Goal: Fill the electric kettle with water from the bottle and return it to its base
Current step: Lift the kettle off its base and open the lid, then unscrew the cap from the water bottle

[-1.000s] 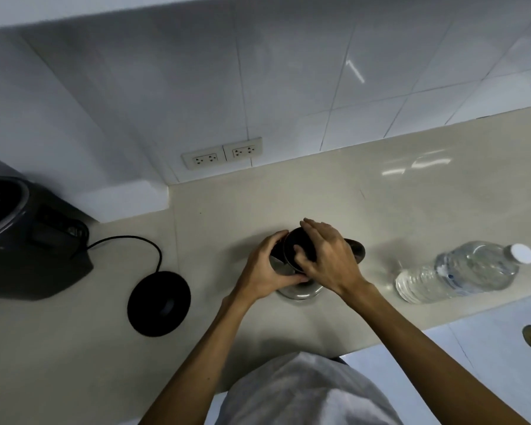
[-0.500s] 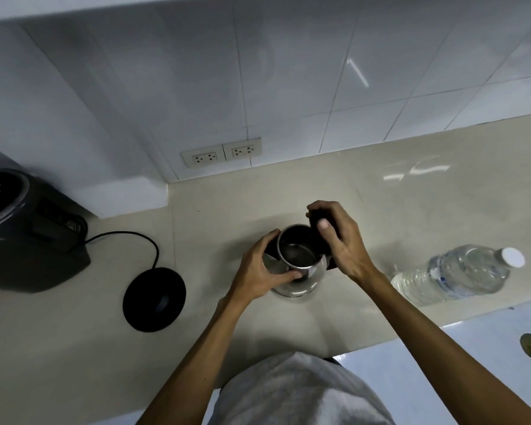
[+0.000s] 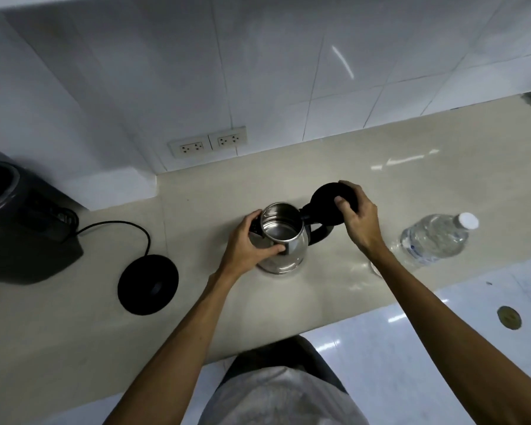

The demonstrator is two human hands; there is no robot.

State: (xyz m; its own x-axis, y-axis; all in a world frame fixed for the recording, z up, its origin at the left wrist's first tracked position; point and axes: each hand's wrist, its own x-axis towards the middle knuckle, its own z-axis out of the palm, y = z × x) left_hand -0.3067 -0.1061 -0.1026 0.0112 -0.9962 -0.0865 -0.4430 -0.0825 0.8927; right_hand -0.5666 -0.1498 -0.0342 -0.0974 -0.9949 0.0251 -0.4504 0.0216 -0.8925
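Observation:
A steel electric kettle [image 3: 284,240] stands on the beige counter, mouth uncovered and its inside looking dry. My left hand [image 3: 252,243] wraps its left side. My right hand [image 3: 357,217] holds the black hinged lid [image 3: 325,205], swung fully back over the black handle. Its round black base [image 3: 148,284] lies on the counter to the left, cord attached. A clear water bottle [image 3: 436,237] with a white cap lies on its side to the right, untouched.
A dark appliance [image 3: 22,222] sits at the far left against a white ledge. Two wall sockets [image 3: 208,144] are on the tiled wall behind. The counter's front edge runs just before my body, with white floor tiles and a drain [image 3: 509,316] below right.
The kettle lid was shut under both hands; my right hand has swung it up and back to the right, exposing the kettle's inside. My left hand stays on the kettle body.

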